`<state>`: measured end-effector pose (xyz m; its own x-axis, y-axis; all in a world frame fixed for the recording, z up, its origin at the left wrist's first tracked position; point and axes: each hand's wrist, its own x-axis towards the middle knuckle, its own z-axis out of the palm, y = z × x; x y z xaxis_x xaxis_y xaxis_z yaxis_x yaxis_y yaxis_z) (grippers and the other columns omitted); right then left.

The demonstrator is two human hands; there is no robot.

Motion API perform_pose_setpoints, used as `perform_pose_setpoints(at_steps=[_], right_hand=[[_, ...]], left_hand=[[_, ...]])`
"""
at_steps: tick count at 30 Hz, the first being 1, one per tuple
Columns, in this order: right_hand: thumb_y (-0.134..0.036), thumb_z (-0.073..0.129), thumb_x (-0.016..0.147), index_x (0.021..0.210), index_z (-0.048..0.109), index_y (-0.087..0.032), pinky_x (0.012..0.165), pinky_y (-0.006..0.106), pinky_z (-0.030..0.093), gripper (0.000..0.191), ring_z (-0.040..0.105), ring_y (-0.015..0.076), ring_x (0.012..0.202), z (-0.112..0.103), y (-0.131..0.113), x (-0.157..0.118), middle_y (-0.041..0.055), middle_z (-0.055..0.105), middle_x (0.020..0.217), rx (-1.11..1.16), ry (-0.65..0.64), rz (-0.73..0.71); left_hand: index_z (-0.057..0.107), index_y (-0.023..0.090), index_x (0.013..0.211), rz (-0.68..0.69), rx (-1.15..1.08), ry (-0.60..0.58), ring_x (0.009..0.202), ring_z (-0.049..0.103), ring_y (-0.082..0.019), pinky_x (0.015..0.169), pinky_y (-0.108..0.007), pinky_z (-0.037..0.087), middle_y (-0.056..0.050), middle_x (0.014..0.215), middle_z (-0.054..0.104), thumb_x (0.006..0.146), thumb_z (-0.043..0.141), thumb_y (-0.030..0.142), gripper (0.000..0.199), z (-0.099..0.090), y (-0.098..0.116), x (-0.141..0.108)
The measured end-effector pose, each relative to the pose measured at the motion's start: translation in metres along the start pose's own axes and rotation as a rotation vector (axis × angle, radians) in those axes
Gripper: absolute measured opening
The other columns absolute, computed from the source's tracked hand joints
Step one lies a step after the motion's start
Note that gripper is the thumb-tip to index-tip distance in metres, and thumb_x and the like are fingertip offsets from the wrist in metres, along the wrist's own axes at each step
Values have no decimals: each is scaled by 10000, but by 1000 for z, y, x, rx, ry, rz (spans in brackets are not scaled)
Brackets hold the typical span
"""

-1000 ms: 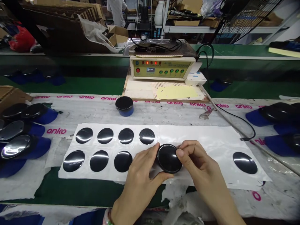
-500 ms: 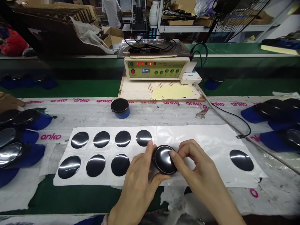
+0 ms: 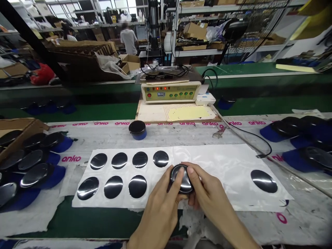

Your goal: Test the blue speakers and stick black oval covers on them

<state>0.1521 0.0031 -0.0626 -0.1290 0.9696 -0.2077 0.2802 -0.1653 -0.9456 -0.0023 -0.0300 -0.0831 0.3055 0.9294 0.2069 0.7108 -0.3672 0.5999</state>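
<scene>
A round black glossy-topped piece [image 3: 184,183] is held between my two hands above a white backing sheet [image 3: 207,155]. My left hand [image 3: 164,199] wraps its left side, with a finger lying on the shiny top. Around its right side curl the fingers of my right hand [image 3: 207,190], the thumb near the top's upper right edge. Glossy black discs lie on the sheet in two rows at the left, and a single black disc [image 3: 264,181] lies at its right end. The underside of the held piece is hidden.
A black-and-blue round piece [image 3: 137,130] stands behind the sheet. Farther back is a control box [image 3: 171,93] with lit red lights. Similar pieces cluster at both sides, by a cardboard box [image 3: 28,126] at left. A cable [image 3: 241,140] crosses at right. A person [image 3: 129,39] stands in the background.
The view has tilted up, showing more background. My left finger has moved onto the top of the piece, and my right fingers have closed round its right side.
</scene>
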Motion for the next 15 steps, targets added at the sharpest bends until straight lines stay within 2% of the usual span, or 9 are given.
perform_pose_setpoints(at_steps=[2, 5, 8, 11, 13, 15], right_hand=[[-566, 342, 951, 1185, 566, -208, 390, 260, 469, 483, 557, 162, 376, 1, 0, 1, -54, 528, 455, -14, -5, 4], [-561, 468, 900, 1069, 565, -233, 365, 259, 431, 382, 535, 155, 358, -1, -5, 7, -60, 560, 498, -104, -16, -21], [-542, 524, 871, 873, 530, -240, 314, 242, 329, 302, 437, 123, 287, -4, -12, 13, -82, 507, 465, -229, -13, -71], [-534, 380, 936, 803, 511, -237, 327, 241, 332, 350, 443, 130, 272, -8, -16, 14, -91, 433, 419, -239, -34, -64], [-520, 399, 933, 844, 539, -234, 382, 255, 399, 331, 528, 147, 342, -10, -19, 12, -62, 530, 508, -241, -65, -68], [-509, 524, 875, 915, 566, -233, 484, 276, 465, 283, 634, 184, 524, -10, -21, 9, -13, 643, 683, -294, -69, -94]], left_hand=[[-23, 358, 1509, -59, -70, 3, 1315, 479, -223, 977, -378, 523, -92, 1485, 418, 936, 416, 119, 760, 1, -1, 1], [-140, 294, 1499, -80, -195, 8, 1244, 549, -203, 940, -355, 542, -123, 1436, 478, 940, 403, 128, 797, 2, -2, 3], [-47, 238, 1520, -111, -260, 17, 1250, 544, -222, 961, -374, 523, -141, 1412, 506, 926, 431, 124, 771, -1, -2, 7], [64, 196, 1525, -157, -300, 12, 1238, 554, -245, 968, -389, 515, -147, 1380, 542, 923, 494, 184, 741, -4, 0, 10], [103, 191, 1522, -160, -316, 11, 1225, 565, -242, 955, -383, 525, -142, 1379, 543, 927, 482, 184, 705, -2, 1, 10], [116, 203, 1520, -135, -329, 24, 1208, 579, -221, 953, -369, 529, -130, 1388, 534, 930, 442, 147, 677, 3, 3, 6]])
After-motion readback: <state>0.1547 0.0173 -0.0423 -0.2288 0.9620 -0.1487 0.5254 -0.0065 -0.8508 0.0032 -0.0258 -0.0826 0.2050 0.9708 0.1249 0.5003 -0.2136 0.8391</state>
